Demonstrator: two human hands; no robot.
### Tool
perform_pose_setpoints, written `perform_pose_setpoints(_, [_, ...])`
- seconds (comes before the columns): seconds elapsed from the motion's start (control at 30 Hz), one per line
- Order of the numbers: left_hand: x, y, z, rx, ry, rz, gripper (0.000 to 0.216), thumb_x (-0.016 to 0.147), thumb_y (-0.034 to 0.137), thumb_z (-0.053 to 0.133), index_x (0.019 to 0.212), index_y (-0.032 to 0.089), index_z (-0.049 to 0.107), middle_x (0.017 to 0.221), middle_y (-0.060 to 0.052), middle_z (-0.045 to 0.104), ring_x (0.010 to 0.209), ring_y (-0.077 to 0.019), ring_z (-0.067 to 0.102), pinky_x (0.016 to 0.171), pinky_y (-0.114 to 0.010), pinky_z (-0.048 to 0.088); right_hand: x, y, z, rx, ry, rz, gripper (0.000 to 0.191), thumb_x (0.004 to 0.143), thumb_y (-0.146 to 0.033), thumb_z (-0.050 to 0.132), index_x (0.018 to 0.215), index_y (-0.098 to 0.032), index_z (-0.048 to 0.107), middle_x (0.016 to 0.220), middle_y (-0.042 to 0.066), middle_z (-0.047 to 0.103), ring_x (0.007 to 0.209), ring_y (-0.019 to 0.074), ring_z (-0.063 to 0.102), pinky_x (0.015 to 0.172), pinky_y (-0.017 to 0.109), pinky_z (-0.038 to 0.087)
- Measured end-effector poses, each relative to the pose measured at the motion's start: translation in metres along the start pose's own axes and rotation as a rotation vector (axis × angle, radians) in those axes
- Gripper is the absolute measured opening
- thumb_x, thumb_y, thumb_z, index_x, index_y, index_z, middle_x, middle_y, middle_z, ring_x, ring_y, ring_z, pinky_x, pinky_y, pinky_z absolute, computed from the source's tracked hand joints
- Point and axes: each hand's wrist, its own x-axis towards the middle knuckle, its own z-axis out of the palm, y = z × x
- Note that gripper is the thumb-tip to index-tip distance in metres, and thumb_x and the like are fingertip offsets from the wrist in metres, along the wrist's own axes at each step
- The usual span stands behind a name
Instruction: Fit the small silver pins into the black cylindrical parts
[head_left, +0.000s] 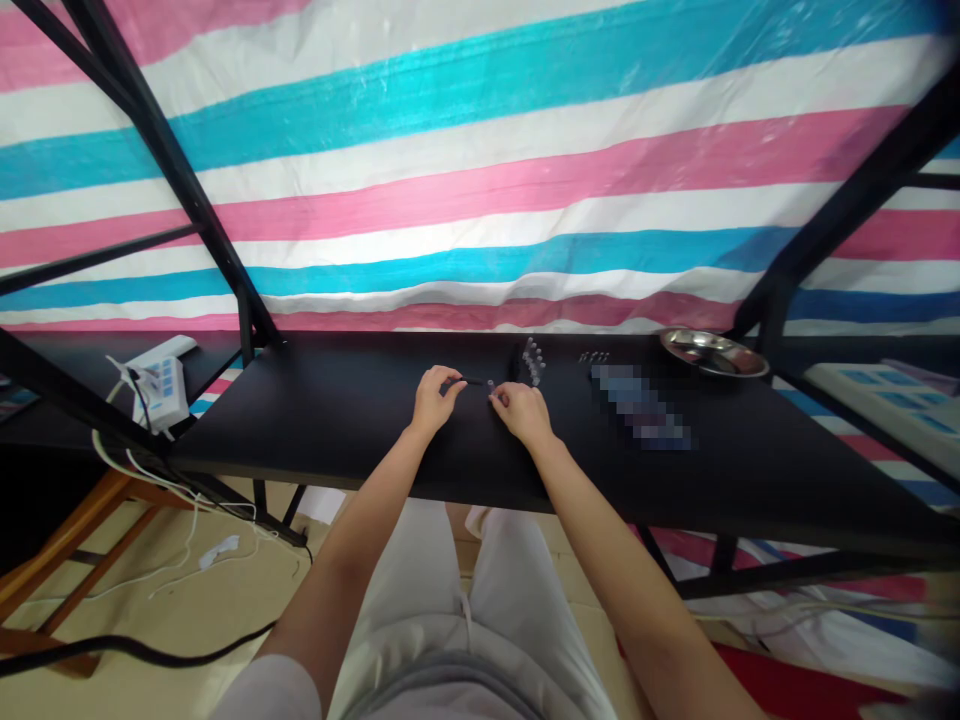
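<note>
Over the middle of the black table, my left hand pinches a thin dark stick that points right. What kind of stick it is cannot be made out. Facing it, my right hand has thumb and fingers closed on a small clear piece, perhaps a tiny tube. The stick's tip lies close to this piece; whether they touch is unclear. Just beyond my right hand stand several small clear cylinders, beside a dark upright object.
A shiny metal dish sits at the back right. Several tiny pale pieces lie left of it, near a blurred-out flat item. Black frame posts flank the table, and a striped sheet hangs behind. Power strips lie left.
</note>
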Motion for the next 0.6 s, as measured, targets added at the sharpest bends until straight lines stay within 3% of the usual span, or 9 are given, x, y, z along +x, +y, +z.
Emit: perform_pose_setpoints(0.6, [-0.0014,0.0005,0.0003,0.029,-0.027,0.047,0.010,0.081,0.026,0.057,0.086,0.018,0.061,0.083,-0.003,0.061,0.078,-0.0132,0.055,0.076,-0.028,0.046,-0.0011,-0.0059,0.0003,-0.103,-0.046,-0.070,0.017,0.084,-0.025,0.044,0.081,-0.017,0.059,0.080,0.006,0.064,0.078,0.0195,0.054,0.068,0.030,0.026])
